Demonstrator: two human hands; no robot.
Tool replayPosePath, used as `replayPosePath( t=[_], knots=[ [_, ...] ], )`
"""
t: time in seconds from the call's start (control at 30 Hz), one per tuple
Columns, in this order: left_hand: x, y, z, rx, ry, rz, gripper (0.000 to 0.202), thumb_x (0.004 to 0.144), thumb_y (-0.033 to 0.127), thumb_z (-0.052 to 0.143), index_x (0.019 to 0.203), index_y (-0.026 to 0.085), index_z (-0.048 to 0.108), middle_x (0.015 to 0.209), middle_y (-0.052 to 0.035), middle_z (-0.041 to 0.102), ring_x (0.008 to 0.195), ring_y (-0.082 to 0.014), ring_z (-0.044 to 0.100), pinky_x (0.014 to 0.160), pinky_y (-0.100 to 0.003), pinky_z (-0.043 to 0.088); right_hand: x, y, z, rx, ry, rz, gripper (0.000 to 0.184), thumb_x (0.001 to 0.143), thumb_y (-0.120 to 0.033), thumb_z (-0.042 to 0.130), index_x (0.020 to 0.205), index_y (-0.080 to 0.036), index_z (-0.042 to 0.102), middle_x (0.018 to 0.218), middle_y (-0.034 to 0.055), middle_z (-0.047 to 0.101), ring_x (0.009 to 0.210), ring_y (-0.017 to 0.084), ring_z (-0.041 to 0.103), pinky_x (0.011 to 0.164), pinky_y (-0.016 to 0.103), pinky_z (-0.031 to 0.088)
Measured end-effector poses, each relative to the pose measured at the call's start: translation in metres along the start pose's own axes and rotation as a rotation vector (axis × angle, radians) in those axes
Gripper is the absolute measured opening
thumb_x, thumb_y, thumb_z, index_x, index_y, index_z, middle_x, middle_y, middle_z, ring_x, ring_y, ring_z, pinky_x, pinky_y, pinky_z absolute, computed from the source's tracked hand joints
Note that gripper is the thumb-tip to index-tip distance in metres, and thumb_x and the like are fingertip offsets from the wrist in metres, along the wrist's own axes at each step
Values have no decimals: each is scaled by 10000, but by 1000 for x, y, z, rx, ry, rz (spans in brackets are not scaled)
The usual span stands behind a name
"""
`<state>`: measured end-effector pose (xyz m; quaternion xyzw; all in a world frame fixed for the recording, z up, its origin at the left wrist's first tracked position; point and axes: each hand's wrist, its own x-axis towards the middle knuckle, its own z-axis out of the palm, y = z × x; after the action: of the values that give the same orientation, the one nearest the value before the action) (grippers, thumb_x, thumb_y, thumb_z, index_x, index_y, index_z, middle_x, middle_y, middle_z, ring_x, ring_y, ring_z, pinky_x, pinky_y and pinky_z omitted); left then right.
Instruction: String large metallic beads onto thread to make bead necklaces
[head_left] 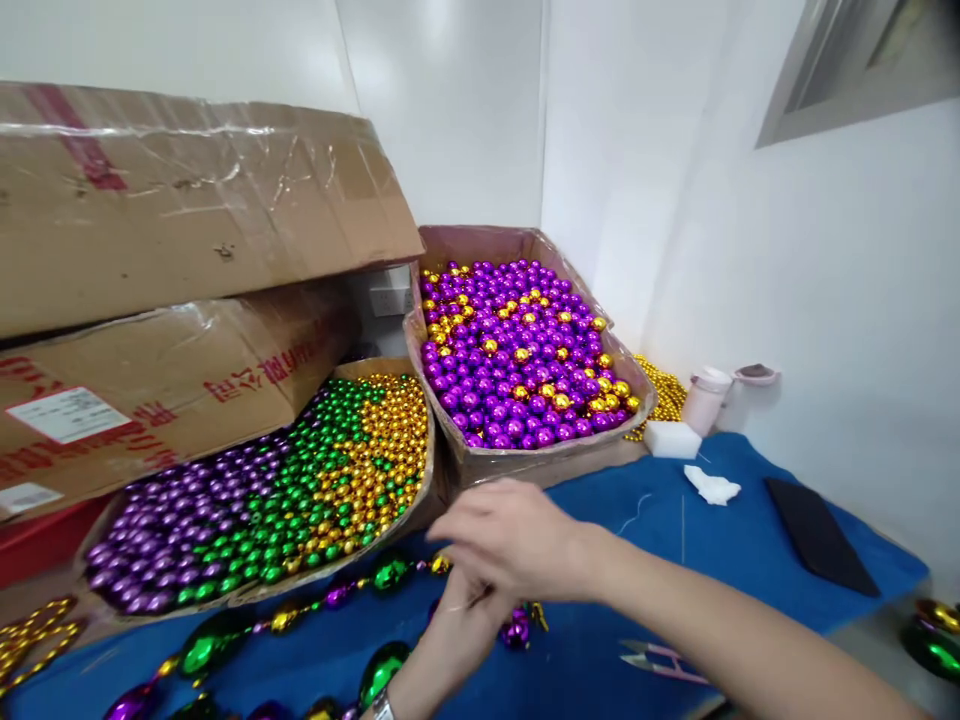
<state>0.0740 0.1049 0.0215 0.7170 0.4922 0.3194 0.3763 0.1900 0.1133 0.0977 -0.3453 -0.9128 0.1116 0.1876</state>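
Observation:
My left hand (pixel 469 625), with a metal band at the wrist, is closed around part of a bead necklace (pixel 281 620). The strand has large and small shiny green, purple and gold beads, and it runs from the left into my hands. Above and against the left hand, my right hand (pixel 517 535) is closed with its fingers bent together; what they pinch is hidden. A purple bead (pixel 516 628) with a bit of gold shows just past the left fingers. One big green bead (pixel 384 672) lies beside the left wrist.
Behind stands a box of purple and gold balls (pixel 517 455); left of it is a box of smaller beads (pixel 431 470) under cardboard cartons (pixel 187 200). On the blue cloth (pixel 600 660) lie thread snips (pixel 660 660), a black phone-like slab (pixel 821 535), white tissue (pixel 711 485) and a white block (pixel 673 440).

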Motion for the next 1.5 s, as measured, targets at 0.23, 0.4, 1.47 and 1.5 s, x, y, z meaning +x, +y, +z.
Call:
replayPosePath(
  t=[0.23, 0.4, 1.47, 1.5],
  knots=[
    [-5, 9, -17, -475, -131, -2, 274, 845, 369, 576, 684, 147, 581, 589, 32, 520, 536, -91, 439, 502, -181, 355, -84, 25, 20, 131, 210, 296, 119, 939, -278, 468, 949, -215, 569, 850, -11, 643, 719, 111, 594, 650, 217, 447],
    [-7, 13, -24, -588, -137, -81, 231, 812, 347, 629, 717, 136, 632, 662, -13, 629, 572, -99, 500, 565, -204, 396, -87, 7, 24, 142, 198, 266, 197, 952, -245, 406, 826, -207, 552, 781, -6, 585, 722, 125, 548, 656, 236, 397],
    [-14, 18, -35, -411, -152, -66, 127, 802, 296, 645, 812, 171, 624, 691, 2, 625, 615, -112, 527, 548, -202, 390, -93, -7, 57, -75, 68, 182, 201, 865, -277, 513, 701, -221, 615, 588, 10, 636, 491, 146, 557, 474, 280, 237],
    [-16, 18, -36, -382, -141, -30, 115, 804, 289, 642, 817, 175, 634, 710, -5, 637, 638, -121, 546, 571, -210, 406, -94, -8, 53, -49, 35, 171, 185, 854, -316, 550, 699, -235, 611, 586, -13, 641, 483, 133, 556, 461, 269, 237]
  ],
)
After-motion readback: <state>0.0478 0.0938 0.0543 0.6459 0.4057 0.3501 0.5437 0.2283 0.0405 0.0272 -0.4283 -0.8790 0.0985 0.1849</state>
